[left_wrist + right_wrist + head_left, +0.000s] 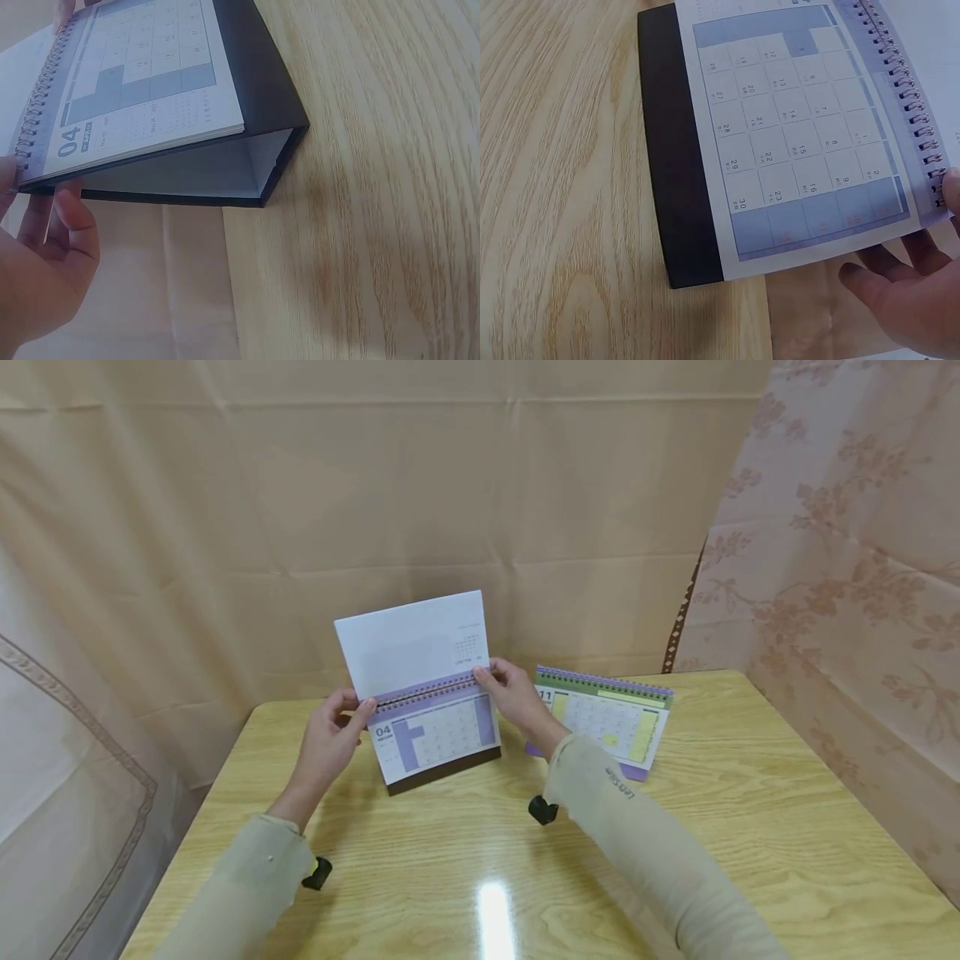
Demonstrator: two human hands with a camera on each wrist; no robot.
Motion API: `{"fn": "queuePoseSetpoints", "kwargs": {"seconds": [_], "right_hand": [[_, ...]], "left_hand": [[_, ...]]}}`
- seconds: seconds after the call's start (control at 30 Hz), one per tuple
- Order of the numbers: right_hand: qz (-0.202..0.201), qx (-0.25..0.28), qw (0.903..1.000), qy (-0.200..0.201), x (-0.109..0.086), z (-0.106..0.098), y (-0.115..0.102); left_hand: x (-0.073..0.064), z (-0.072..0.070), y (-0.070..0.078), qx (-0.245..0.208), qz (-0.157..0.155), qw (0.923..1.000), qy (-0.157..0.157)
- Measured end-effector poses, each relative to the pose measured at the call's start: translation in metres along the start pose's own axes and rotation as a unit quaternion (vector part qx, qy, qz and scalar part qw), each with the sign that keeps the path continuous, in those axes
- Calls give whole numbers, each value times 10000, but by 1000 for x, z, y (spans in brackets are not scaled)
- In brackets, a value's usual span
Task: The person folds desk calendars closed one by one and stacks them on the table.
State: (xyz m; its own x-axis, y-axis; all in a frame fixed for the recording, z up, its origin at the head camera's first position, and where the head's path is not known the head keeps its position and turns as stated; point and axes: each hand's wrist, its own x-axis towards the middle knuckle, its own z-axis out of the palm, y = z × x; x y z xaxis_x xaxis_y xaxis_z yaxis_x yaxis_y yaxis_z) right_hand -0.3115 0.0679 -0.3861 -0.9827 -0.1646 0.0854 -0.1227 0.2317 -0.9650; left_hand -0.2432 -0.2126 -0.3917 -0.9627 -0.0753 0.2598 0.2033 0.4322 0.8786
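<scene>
A spiral-bound desk calendar [442,739] with a purple 04 page stands on its dark base, tilted in the head view. Its turned-over white page [408,643] points up above the wire binding. At the binding's left end, my left hand [330,735] grips the calendar, thumb in front and fingers behind. My right hand [517,693] pinches the right end the same way. In the left wrist view the base [274,82] shows as a hollow, tent-like stand. Fingers of the right hand [915,292] reach behind the calendar's edge in the right wrist view.
A second desk calendar [600,722], green and yellow with an 11 page, stands to the right, partly behind my right forearm. The wooden table [420,877] runs back to a beige curtain [375,502]. Floral cloth [862,568] hangs on the right.
</scene>
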Motion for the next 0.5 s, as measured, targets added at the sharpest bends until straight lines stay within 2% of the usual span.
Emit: {"fn": "queuePoseSetpoints", "kwargs": {"seconds": [0.33, 0.5], "right_hand": [[-99, -148, 9998, 84, -3, 0, -1], [-145, -243, 9995, 106, -5, 1, -1]], "left_hand": [[-1, 0, -2, 164, 617, 9979, 131], [-2, 0, -4, 270, 812, 9961, 210]]}}
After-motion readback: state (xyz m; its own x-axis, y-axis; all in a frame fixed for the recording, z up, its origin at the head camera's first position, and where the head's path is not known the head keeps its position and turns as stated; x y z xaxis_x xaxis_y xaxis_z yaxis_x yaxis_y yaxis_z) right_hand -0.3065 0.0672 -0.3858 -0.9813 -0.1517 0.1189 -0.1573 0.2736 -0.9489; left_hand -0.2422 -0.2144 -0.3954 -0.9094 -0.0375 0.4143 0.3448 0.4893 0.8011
